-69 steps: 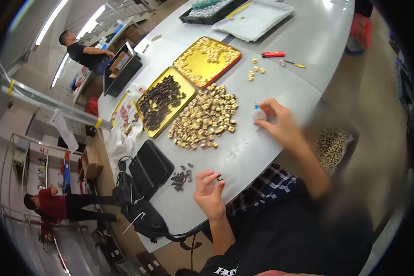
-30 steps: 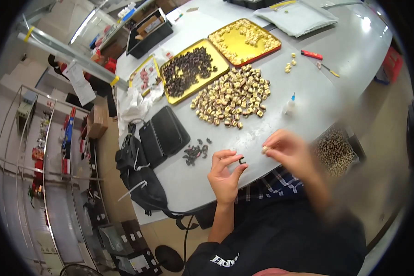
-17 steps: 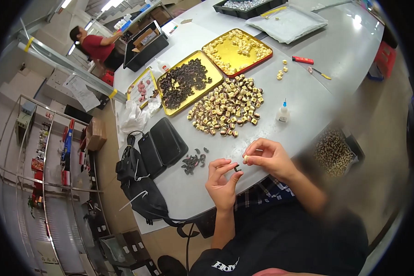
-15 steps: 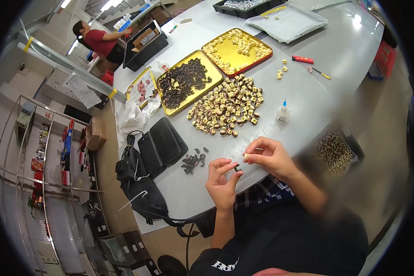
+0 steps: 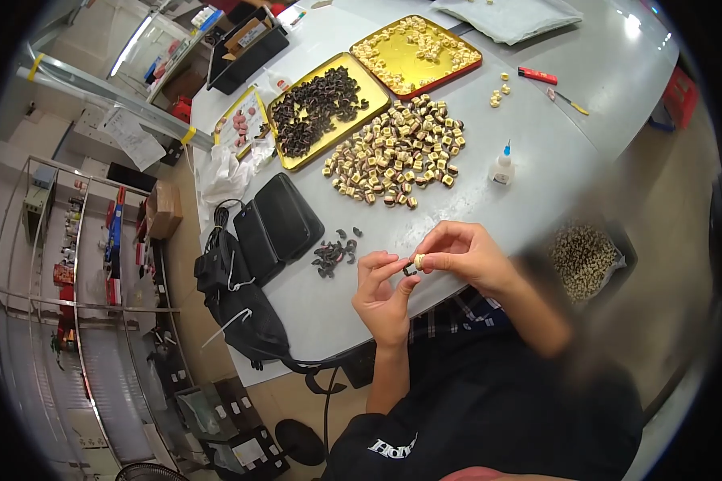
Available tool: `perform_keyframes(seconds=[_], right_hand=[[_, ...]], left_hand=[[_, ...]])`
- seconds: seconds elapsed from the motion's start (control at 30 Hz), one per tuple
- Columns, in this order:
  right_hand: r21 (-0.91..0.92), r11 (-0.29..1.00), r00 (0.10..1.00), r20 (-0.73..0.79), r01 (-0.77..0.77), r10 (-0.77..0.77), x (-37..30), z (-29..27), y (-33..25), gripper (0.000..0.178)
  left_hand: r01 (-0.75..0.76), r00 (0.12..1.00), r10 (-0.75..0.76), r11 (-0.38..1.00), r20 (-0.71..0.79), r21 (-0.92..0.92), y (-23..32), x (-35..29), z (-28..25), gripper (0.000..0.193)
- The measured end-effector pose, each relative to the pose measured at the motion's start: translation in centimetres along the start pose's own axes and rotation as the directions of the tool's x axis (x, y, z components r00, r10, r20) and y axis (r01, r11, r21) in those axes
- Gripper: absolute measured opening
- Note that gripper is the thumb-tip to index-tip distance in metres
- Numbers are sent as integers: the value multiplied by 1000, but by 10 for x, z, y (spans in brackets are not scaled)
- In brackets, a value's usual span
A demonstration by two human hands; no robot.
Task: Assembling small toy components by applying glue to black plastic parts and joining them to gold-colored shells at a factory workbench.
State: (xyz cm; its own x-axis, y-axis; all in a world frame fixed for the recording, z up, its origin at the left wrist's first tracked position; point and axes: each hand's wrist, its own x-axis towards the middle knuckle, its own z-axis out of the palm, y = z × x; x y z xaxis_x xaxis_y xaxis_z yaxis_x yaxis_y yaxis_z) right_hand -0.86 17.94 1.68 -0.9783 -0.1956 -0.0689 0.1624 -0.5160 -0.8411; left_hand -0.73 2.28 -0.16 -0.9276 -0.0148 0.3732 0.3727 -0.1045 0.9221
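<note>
Near the table's front edge, my left hand (image 5: 382, 301) pinches a small dark curved piece (image 5: 410, 271) between thumb and fingers. Thumb and forefinger of my right hand (image 5: 467, 255) grip a small cream-coloured piece (image 5: 419, 262). The two pieces meet, or nearly so; whether they touch is too small to tell. Left of my hands lies a little heap of loose dark curved pieces (image 5: 333, 258). Beyond them spreads a large pile of cream-and-dark assembled pieces (image 5: 397, 156). A small bottle with a blue needle tip (image 5: 501, 167) stands upright to the right.
Yellow trays hold dark pieces (image 5: 317, 112) and cream pieces (image 5: 417, 52) farther back. A red lighter (image 5: 537, 75) and a thin yellow-handled tool (image 5: 571, 102) lie at the right. A black case (image 5: 287, 216) sits at the left. A bin of small pieces (image 5: 582, 260) stands beside the table.
My hands have come together, bringing the cream piece up to the dark one. The view has shifted, so table things sit higher and the person in red is mostly out of view.
</note>
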Motion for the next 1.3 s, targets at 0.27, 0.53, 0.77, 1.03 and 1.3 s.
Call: perform_keyframes(seconds=[0.27, 0.53, 0.77, 1.03, 1.3], right_hand=[[19, 998, 996, 67, -59, 58, -1, -4, -1, 15], [27, 994, 985, 140, -102, 98, 0, -6, -5, 19], [63, 995, 982, 175, -80, 68, 4, -7, -5, 21], [307, 950, 998, 28, 49, -61, 0, -9, -3, 22], [268, 947, 984, -25, 179, -179, 5, -24, 10, 21]], left_hand=[[-1, 1000, 1, 1000, 14, -8, 1, -2, 1, 27], [-44, 996, 40, 997, 75, 59, 3, 1, 3, 27], [-204, 978, 177, 924, 113, 323, 3, 2, 6, 31], [-77, 982, 110, 976, -154, 202, 6, -6, 6, 23], [-89, 974, 116, 986, -193, 144, 7, -7, 5, 17]])
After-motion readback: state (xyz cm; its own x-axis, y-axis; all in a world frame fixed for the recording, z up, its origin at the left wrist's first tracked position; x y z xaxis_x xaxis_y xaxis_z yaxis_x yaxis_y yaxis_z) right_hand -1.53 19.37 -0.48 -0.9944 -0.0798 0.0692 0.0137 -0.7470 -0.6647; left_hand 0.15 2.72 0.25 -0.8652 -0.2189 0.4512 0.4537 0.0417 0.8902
